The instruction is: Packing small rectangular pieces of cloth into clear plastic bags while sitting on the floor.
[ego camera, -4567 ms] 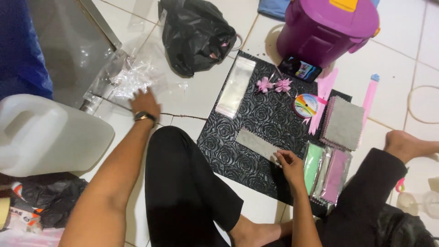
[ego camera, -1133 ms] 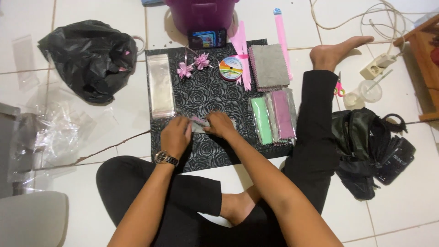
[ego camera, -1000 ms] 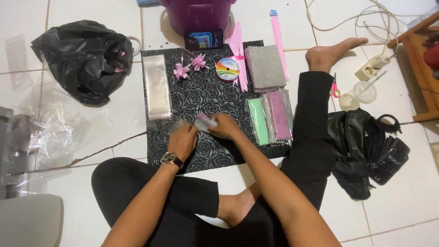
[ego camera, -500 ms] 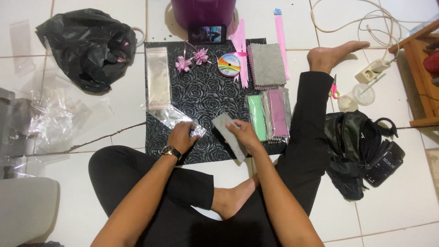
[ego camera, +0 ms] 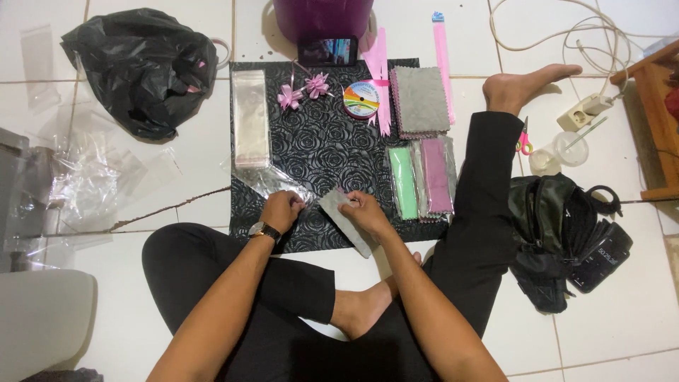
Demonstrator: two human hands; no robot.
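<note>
A white tiled floor [ego camera: 622, 311] carries a black rose-embossed mat [ego camera: 322, 148], with a black plastic bag [ego camera: 145, 67] to its left and a black pouch [ego camera: 559, 233] to its right. At the mat's near edge, the left hand [ego camera: 281, 210] is closed on a crinkled clear sleeve [ego camera: 272, 182], while the right hand [ego camera: 362, 210] pinches a grey cloth strip [ego camera: 345, 221] just beside it.

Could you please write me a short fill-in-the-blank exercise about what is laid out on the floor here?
1. The right hand holds a ____ cloth.
2. The left hand grips a clear plastic ____.
3. The two bows on the black mat are ____.

Missing words: grey; sleeve; pink
</note>
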